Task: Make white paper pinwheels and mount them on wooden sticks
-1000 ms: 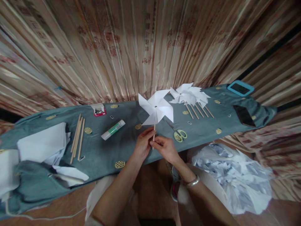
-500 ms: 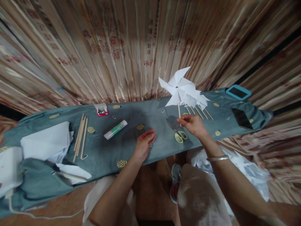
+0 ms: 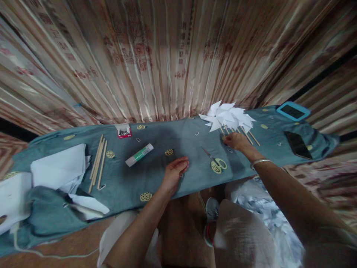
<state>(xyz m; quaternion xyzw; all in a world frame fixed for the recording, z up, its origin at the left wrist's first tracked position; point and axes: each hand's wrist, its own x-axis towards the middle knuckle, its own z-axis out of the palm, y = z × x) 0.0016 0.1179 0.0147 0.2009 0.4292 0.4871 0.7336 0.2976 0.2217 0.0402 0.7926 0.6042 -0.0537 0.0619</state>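
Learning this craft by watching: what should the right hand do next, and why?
Probably lift the right hand away: the pinwheels lie heaped on the cloth, the hand rests on their sticks, and the left hand lies flat, empty.

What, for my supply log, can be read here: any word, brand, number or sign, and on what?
Nothing reads clearly.
Curtain: reddish printed characters, too blurred to read.
Glue stick: green label, print too small.
Red box: no legible text.
Blue-framed device: dark screen, nothing shown.
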